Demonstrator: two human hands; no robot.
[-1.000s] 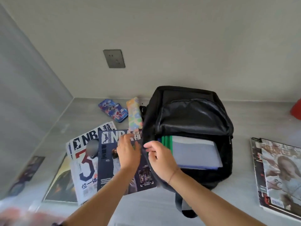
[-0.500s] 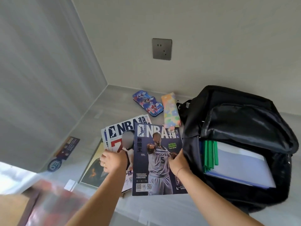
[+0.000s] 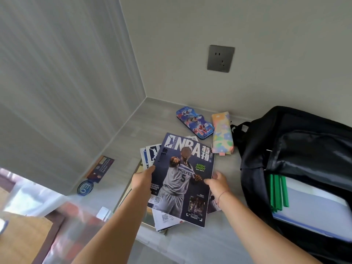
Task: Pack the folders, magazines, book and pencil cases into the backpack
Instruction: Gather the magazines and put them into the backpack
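Head view: I've got the top NBA magazine (image 3: 182, 176) pinched at both side edges, left hand (image 3: 142, 180) curled on its left margin, right hand (image 3: 217, 182) closed on its right, over the pile of magazines (image 3: 150, 155) on the counter (image 3: 224, 244). I should lift it flat, keep both grips even so it doesn't sag, then slide it spine-first into the black backpack (image 3: 297, 149) beside the green folders (image 3: 278, 191). Two pencil cases (image 3: 222, 133) wait behind.

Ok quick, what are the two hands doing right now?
Left hand: closed on the left edge of the NBA magazine.
Right hand: closed on the same magazine's right edge.
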